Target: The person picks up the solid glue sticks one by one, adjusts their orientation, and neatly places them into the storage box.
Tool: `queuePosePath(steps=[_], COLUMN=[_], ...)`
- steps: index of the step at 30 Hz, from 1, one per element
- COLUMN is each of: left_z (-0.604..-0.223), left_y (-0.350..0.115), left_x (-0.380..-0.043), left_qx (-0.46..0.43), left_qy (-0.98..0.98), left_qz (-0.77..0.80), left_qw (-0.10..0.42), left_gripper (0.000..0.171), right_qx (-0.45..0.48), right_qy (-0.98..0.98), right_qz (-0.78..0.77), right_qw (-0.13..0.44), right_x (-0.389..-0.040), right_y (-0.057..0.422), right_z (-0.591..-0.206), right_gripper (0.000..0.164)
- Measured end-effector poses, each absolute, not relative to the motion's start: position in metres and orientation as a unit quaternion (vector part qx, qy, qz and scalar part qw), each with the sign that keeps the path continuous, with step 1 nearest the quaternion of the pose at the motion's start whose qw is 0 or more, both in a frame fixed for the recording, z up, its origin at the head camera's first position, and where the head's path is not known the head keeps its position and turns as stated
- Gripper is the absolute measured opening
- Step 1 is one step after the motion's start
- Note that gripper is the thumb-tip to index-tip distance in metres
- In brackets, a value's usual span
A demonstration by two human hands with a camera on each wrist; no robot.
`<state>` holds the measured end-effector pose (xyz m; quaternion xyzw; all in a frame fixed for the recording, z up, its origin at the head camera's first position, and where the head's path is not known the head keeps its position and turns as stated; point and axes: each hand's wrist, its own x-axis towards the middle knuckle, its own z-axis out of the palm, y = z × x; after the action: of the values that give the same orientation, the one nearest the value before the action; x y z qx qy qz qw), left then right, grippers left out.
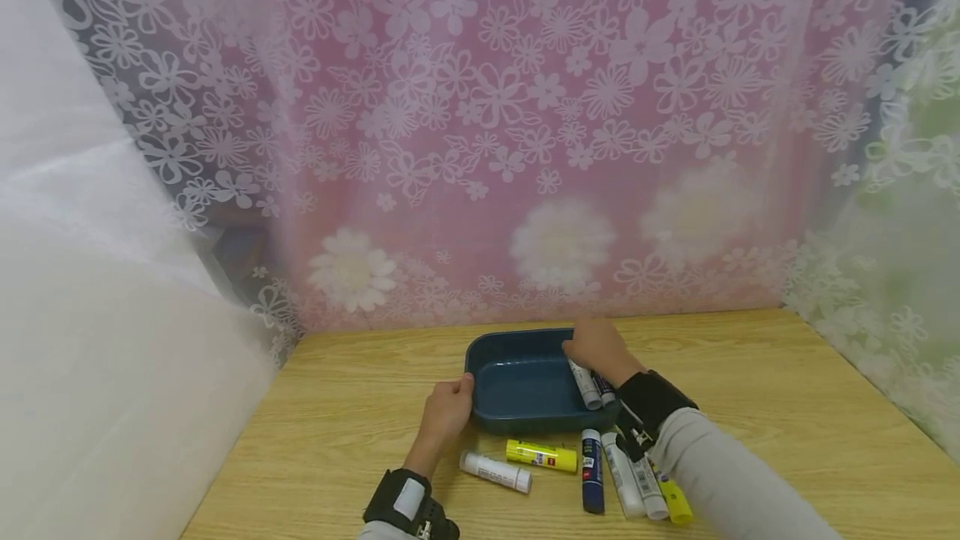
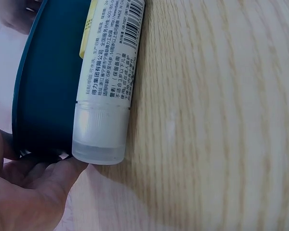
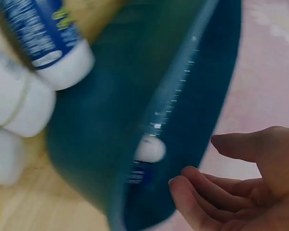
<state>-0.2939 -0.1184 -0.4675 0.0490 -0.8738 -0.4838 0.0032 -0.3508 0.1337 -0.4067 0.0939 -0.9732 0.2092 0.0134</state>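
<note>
My left hand [image 1: 447, 411] grips the left end of a dark blue-green plastic bin [image 1: 517, 422], thumb at the rim. At the bin's right end is my right hand [image 1: 603, 351]; in the right wrist view its thumb and fingers stand apart with nothing between them, fingertips overlapping the rim. Inside the bin, below that hand, a white glue stick [image 1: 585, 386] and a navy glue stick [image 3: 138, 174] lean side by side. A white-labelled glue stick [image 2: 106, 96] lies just in front of my left hand.
In front of the bin lie a yellow glue stick [image 1: 542, 455] and an upright-pointing navy one [image 1: 592, 471]. Several more white and yellow glue sticks [image 1: 624, 477] lie partly under my right forearm. The wood-grain table [image 1: 360, 390] ends at a flowered curtain [image 1: 450, 190].
</note>
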Motion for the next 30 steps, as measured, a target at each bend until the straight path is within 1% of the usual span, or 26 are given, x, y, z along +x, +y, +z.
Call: queuePosePath(steps=[3,6,7,10,14,16,19,25,26,29,30], left_z=[-0.467,-0.467,-0.467,-0.467,-0.466,-0.465,-0.466,-0.468,-0.469,-0.471,-0.471], left_y=[-0.118,-0.119,-0.119,-0.12,-0.119,-0.118,-0.118,-0.117,-0.117,-0.118,-0.118], left_x=[-0.294,-0.294,-0.295,-0.294,-0.293,-0.293,-0.293,-0.296,-0.296,-0.296,-0.296], left_qx=[0.046,0.046,0.046,0.046,0.043,0.043,0.041,0.045,0.046,0.049,0.05], left_qy=[-0.874,-0.872,-0.872,-0.872,-0.873,-0.872,-0.872,-0.871,-0.87,-0.872,-0.872], left_qz=[-0.484,-0.487,-0.487,-0.487,-0.486,-0.488,-0.488,-0.49,-0.49,-0.487,-0.486], left_qw=[0.002,0.002,0.002,0.002,0.003,0.003,0.005,0.003,0.002,0.001,0.001], left_gripper=[0.046,0.046,0.046,0.046,0.047,0.046,0.046,0.046,0.046,0.046,0.046], right_qx=[0.071,0.057,0.055,0.053,0.049,0.046,0.048,0.066,0.067,0.067,0.066], right_qy=[-0.98,-0.981,-0.98,-0.975,-0.968,-0.966,-0.964,-0.964,-0.964,-0.966,-0.967], right_qz=[0.187,0.187,0.19,0.215,0.245,0.252,0.259,0.259,0.258,0.25,0.245], right_qw=[0.002,-0.001,-0.003,-0.008,-0.016,-0.021,-0.018,-0.006,-0.006,-0.01,-0.014], right_x=[-0.356,-0.357,-0.357,-0.35,-0.343,-0.34,-0.334,-0.321,-0.319,-0.314,-0.313], right_y=[0.136,0.14,0.142,0.147,0.157,0.163,0.171,0.184,0.186,0.191,0.193], right_z=[-0.398,-0.388,-0.385,-0.373,-0.362,-0.359,-0.358,-0.36,-0.361,-0.363,-0.364], right_gripper=[0.05,0.042,0.038,0.036,0.037,0.032,0.032,0.048,0.047,0.035,0.034])
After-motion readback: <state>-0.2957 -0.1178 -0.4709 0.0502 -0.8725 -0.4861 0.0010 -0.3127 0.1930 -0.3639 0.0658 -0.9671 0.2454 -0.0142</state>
